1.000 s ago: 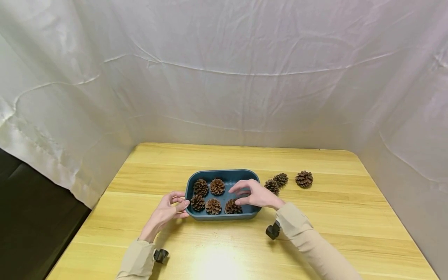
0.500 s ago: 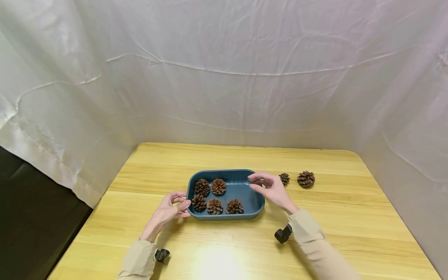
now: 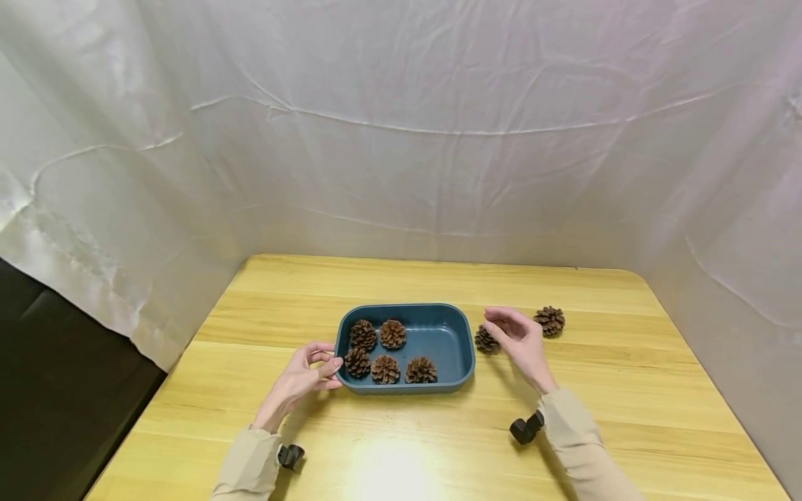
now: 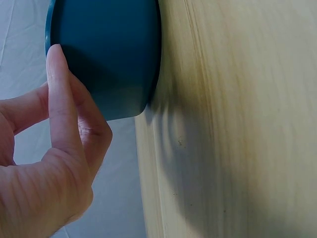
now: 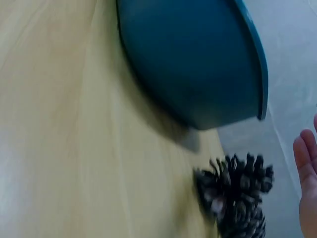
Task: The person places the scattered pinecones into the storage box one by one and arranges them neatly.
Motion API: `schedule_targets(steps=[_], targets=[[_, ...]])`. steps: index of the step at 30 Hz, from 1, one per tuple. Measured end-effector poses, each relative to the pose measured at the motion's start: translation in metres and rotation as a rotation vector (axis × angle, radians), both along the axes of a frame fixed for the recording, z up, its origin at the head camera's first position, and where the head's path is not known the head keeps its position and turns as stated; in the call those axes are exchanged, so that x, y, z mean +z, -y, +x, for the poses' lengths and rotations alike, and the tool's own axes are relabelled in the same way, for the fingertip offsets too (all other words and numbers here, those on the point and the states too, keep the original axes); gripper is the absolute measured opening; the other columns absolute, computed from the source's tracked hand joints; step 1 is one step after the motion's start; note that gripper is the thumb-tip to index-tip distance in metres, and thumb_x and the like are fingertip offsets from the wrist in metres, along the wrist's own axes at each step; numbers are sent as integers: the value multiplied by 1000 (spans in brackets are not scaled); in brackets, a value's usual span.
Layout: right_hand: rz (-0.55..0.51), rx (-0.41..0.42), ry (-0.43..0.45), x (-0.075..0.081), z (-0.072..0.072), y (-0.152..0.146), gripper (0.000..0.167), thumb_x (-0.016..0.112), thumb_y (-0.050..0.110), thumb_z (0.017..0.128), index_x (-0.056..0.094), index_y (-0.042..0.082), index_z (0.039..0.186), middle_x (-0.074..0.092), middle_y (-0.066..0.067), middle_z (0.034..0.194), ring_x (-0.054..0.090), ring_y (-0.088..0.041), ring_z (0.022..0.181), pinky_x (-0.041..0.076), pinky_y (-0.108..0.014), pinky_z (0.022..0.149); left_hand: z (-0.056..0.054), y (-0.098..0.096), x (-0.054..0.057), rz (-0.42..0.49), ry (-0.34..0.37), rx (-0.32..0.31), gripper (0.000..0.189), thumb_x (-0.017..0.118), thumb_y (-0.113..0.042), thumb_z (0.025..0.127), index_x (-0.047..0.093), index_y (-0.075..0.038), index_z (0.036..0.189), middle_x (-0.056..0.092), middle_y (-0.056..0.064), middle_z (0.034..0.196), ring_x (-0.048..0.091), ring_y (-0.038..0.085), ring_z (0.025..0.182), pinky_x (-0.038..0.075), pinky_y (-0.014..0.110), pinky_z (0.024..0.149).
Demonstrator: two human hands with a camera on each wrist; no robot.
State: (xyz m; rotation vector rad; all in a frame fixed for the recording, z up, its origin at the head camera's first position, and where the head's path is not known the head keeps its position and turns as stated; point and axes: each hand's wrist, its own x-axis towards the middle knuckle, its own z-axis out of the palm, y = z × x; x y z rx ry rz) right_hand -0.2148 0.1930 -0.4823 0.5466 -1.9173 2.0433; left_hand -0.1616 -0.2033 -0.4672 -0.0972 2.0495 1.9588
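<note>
1. Table (image 3: 626,410), one, pale wood grain; carries every item below.
2. Tray (image 3: 401,390), one, blue, round-cornered, flat on the table. Bare floor shows toward its right end: judged the easiest place to lower a cone.
3. Left hand (image 3: 303,372), at the tray's left end. Grip closed on the tray's edge, thumb at the rim; a steady, light hold should suffice.
4. Right hand (image 3: 521,344), right of the tray. Grip partly spread, thumb and fingers curved, nothing seen between them. Advised: come down from above, straddle one cone, pinch its body gently; scales may snag.
5. Tray cones (image 3: 385,369), five, inside, toward the left and front. Best not knocked when adding.
6. Near cone (image 3: 486,339), on the table just beside the tray's right end, beneath the fingertips.
7. Second cone (image 5: 242,220), touching or nearly touching the near cone; separate the two before lifting.
8. Lone cone (image 3: 549,321), on the table, just beyond the right hand.
</note>
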Motion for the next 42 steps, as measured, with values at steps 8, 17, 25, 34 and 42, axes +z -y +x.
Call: schedule_targets(steps=[8,17,25,34,42], targets=[[23,-70,60,-9,2,-24,36,66,-12,89,56,-22,122,73,4,112,69,-9,104,57,-15,97,-1,1,-1,8,1,-8,46,58,0,98,35,16,135,56,4,96,63,10,71,67,26,74],[130,-48,111,-14,6,-41,43,67,-7,91,51,-21,128,69,1,125,63,-6,117,51,-15,107,-1,0,0,17,0,-14,47,58,0,99,34,17,135,56,4,96,64,10,70,67,26,74],[180,-16,126,-16,8,-47,46,67,-6,91,49,-21,131,66,-2,131,61,-6,120,49,-14,108,0,1,1,12,1,-6,46,58,0,98,36,16,135,55,6,97,66,11,70,67,27,75],[299,17,185,-18,9,-48,47,67,-3,92,52,-11,136,57,-17,142,61,-6,119,53,-11,101,0,1,0,19,-5,-10,46,59,0,98,36,17,134,57,4,96,65,10,69,67,27,74],[432,31,212,-16,8,-45,52,71,10,93,54,0,141,53,-24,144,63,-12,101,55,-15,90,1,1,1,24,-7,-20,47,59,-1,98,35,17,135,56,4,96,65,10,69,67,28,75]])
